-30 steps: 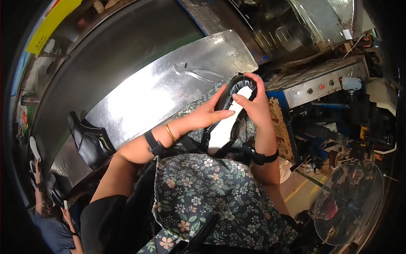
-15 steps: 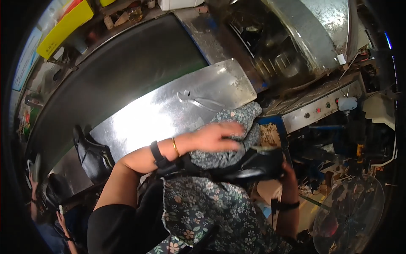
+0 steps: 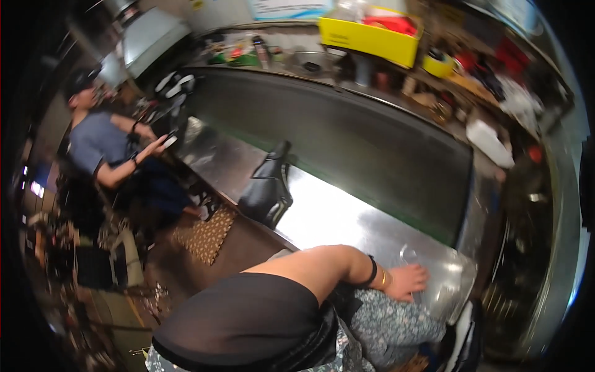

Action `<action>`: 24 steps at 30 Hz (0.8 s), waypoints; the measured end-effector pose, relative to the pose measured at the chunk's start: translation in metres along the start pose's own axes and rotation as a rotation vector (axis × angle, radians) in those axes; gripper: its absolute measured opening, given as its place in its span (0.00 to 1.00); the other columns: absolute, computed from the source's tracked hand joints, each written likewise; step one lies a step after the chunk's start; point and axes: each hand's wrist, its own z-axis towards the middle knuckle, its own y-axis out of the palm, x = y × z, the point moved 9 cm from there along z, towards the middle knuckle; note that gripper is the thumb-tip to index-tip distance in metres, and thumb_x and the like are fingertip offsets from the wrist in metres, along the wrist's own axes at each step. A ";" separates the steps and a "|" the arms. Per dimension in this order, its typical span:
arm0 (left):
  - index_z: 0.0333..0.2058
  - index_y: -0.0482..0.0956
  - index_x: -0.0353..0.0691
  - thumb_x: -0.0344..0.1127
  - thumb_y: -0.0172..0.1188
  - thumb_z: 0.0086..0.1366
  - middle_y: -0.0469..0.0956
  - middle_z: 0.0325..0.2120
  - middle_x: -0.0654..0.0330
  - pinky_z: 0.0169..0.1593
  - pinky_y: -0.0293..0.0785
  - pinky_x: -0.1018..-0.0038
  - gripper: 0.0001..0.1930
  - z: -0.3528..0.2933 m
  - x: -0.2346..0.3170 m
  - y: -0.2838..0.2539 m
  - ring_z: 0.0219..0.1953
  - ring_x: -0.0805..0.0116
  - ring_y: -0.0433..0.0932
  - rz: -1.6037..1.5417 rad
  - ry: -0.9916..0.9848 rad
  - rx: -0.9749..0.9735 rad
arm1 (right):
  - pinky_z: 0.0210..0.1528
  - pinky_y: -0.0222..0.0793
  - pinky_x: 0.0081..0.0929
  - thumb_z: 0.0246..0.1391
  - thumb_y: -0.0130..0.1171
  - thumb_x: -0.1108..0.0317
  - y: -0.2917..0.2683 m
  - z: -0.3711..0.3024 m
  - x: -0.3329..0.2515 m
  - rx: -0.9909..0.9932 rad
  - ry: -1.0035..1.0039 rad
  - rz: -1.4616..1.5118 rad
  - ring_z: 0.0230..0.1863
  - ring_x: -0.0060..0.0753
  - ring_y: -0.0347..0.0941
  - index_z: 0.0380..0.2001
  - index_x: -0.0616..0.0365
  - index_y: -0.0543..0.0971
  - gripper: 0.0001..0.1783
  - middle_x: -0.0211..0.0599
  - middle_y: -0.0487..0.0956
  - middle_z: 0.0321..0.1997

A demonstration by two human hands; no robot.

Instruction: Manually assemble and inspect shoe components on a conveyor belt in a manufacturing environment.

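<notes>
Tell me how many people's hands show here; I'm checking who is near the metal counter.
2 clearly. The wearer's left hand rests on the steel counter by the floral cloth; a seated person's hand holds something at far left. Others are hidden.

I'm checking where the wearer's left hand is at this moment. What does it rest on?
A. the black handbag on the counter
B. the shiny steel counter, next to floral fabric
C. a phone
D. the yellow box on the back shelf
B: the left hand lies flat on the shiny steel counter, right beside the grey floral fabric, far from the black handbag.
</notes>
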 end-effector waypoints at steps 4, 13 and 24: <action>0.52 0.71 0.34 0.57 0.59 0.57 0.66 0.58 0.38 0.61 0.57 0.49 0.34 -0.005 -0.012 0.008 0.62 0.39 0.63 0.003 -0.027 0.084 | 0.40 0.75 0.38 0.50 0.73 0.63 0.154 0.061 -0.019 0.091 0.443 0.257 0.40 0.38 0.74 0.55 0.69 0.69 0.34 0.52 0.75 0.48; 0.52 0.71 0.33 0.57 0.60 0.56 0.65 0.58 0.38 0.63 0.56 0.49 0.35 -0.002 -0.010 -0.002 0.62 0.38 0.62 -0.063 -0.019 0.122 | 0.49 0.72 0.41 0.58 0.62 0.61 0.324 0.063 0.039 -0.434 -0.468 -0.221 0.45 0.49 0.75 0.50 0.67 0.73 0.23 0.53 0.78 0.43; 0.52 0.70 0.34 0.54 0.63 0.53 0.67 0.56 0.40 0.61 0.59 0.51 0.35 -0.007 -0.008 -0.008 0.61 0.41 0.64 -0.077 -0.068 0.053 | 0.58 0.69 0.33 0.60 0.56 0.67 0.218 -0.086 -0.126 -1.034 0.300 -0.066 0.55 0.42 0.73 0.51 0.65 0.77 0.18 0.48 0.78 0.54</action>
